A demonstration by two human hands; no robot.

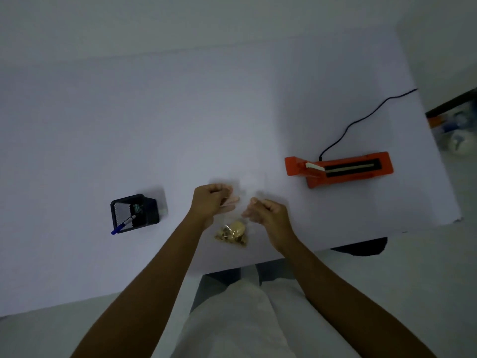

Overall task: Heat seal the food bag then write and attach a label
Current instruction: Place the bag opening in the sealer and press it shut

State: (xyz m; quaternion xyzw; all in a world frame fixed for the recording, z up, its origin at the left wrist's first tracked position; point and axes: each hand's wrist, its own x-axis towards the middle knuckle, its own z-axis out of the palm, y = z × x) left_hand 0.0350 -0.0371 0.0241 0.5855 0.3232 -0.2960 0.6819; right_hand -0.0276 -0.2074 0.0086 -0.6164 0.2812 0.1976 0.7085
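A clear food bag (233, 232) with yellowish snack pieces in its lower part lies on the white table (180, 125) near the front edge. My left hand (213, 202) pinches the bag's transparent top at the left. My right hand (268, 211) pinches the same top at the right. The upper part of the bag is hard to make out against the table. An orange heat sealer (340, 167) lies to the right with its arm raised and the sealing strip showing. A blue pen (123, 225) leans out of a black mesh holder (134, 211) at the left.
The sealer's black cord (361, 120) runs off toward the table's right edge. A small white object (163, 210) sits just right of the holder. Cluttered items (454, 130) lie beyond the table at the far right. My lap is below the front edge.
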